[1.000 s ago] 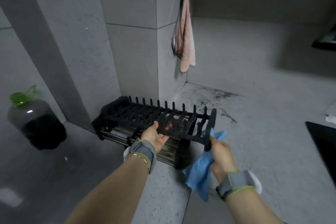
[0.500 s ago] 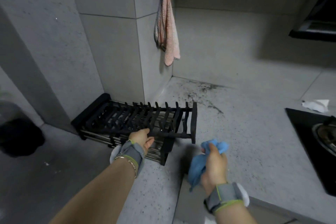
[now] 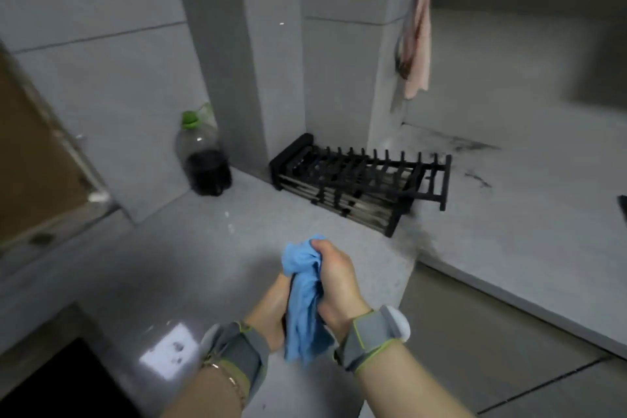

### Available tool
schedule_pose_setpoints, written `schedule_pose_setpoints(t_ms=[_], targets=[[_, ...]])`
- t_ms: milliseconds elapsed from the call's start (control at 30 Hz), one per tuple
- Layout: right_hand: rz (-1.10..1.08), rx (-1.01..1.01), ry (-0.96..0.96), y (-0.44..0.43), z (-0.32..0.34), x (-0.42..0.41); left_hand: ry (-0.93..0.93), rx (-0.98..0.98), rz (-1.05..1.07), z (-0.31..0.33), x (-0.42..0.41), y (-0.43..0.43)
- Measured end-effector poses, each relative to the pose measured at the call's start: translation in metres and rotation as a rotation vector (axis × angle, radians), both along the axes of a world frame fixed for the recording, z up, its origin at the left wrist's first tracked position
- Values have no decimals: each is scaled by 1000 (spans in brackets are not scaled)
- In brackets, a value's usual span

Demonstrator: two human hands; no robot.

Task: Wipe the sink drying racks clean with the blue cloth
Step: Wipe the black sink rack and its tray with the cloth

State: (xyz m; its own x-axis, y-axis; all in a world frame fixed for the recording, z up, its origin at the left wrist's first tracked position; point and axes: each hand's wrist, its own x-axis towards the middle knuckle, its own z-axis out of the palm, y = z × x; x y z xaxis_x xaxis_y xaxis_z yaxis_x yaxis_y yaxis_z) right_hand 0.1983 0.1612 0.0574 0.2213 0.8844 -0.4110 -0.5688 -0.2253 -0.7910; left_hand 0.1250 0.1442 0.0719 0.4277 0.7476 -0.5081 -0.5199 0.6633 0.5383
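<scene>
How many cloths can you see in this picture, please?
2: the blue cloth gripped by the left hand and right hand, and a pink cloth hanging on the wall above the rack. Another may hang hidden behind it.

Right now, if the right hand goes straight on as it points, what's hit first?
Probably the left end of the drying rack; the right hand, gripping the cloth, aims there. Depth unclear.

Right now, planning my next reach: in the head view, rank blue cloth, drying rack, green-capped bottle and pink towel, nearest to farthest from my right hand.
1. blue cloth, gripped in the right hand.
2. drying rack, straight ahead.
3. green-capped bottle, back left.
4. pink towel, hanging high beyond the rack.
</scene>
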Motion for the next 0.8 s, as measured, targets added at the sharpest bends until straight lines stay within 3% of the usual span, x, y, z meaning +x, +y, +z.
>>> schedule_pose_setpoints(t_ms=[100, 233, 367, 400, 467, 700, 800], targets=[[204, 141, -610, -49, -24, -63, 136, 56, 111, -8, -75, -58], [406, 266, -1291, -120, -60, -96, 278, -1, 98, -31, -134, -143], [594, 177, -1832, -175, -112, -109, 526, -85, -54, -56, -166, -211], [677, 139, -1855, -198, -128, -118, 593, -73, -132, -64, -175, -231], [865, 118, -1886, -246, -154, -138, 683, -67, -81, -80, -199, -267], [1051, 236, -1917, -332, -142, -208, 675, -224, 469, -97, -299, -353], [1216, 424, -1930, -373, -148, -260, 692, -303, 765, -109, -346, -398]])
